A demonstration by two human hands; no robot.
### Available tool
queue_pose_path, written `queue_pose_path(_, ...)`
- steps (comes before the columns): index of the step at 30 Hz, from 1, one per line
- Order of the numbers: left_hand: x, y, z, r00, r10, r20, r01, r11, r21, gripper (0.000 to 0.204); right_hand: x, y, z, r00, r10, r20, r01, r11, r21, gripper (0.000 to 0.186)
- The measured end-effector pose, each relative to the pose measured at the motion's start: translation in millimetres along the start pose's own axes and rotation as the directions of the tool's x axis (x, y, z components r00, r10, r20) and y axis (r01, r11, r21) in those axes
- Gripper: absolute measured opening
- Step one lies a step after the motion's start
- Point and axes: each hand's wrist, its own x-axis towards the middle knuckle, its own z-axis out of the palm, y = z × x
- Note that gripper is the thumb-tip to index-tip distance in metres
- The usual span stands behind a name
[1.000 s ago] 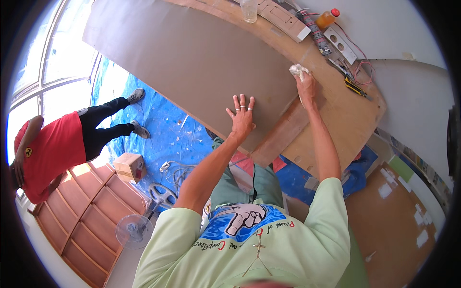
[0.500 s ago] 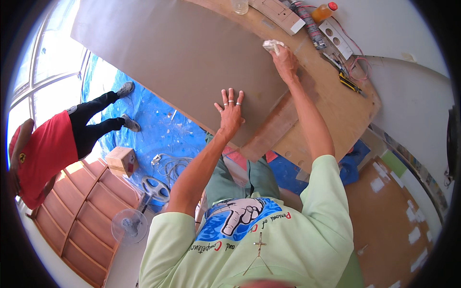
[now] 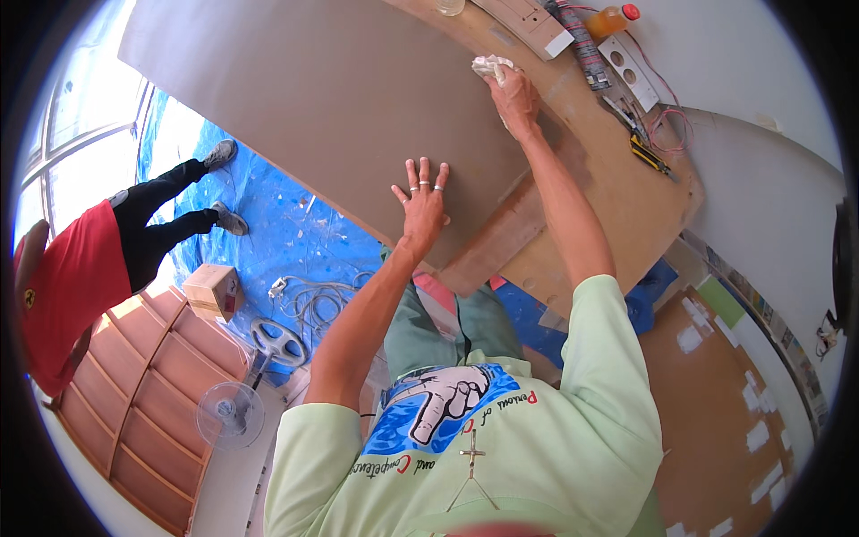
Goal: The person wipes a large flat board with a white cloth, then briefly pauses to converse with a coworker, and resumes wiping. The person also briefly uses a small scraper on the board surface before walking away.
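Observation:
A large grey-brown sheet (image 3: 313, 98) lies on a tan wooden worktop (image 3: 617, 215). My left hand (image 3: 422, 204) rests flat on the sheet near its close edge, fingers spread, with rings on them. Farther off and to the right, my right hand (image 3: 514, 100) is closed around a crumpled whitish rag (image 3: 492, 66). The rag is at the sheet's right-hand edge; part of it is hidden inside my fingers.
On the worktop's right lie a yellow-black utility knife (image 3: 650, 157), a white socket plate (image 3: 628, 73), pink wire and an orange bottle (image 3: 610, 20). A person in red (image 3: 85, 259) stands at left on blue sheeting (image 3: 277, 215), near a cardboard box (image 3: 212, 292) and a fan (image 3: 230, 415).
My right hand has moved a little left and toward the far side with the rag. My left hand stays flat on the sheet. The whole view has shifted slightly.

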Motion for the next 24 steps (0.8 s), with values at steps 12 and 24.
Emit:
queue_pose_path(12, 0, -5, 19, 0.996, 0.001, -0.085, 0.000, 1.000, 0.002, 0.119, 2, -12, 3, 0.999, -0.043, -0.019, 0.042, 0.997, -0.058, 0.031)
queue_pose_path(24, 1, -7, 22, 0.996, -0.001, -0.088, 0.000, 1.000, -0.014, 0.118, -98, 42, -66, 0.968, 0.243, -0.059, -0.241, 0.970, 0.027, 0.034)
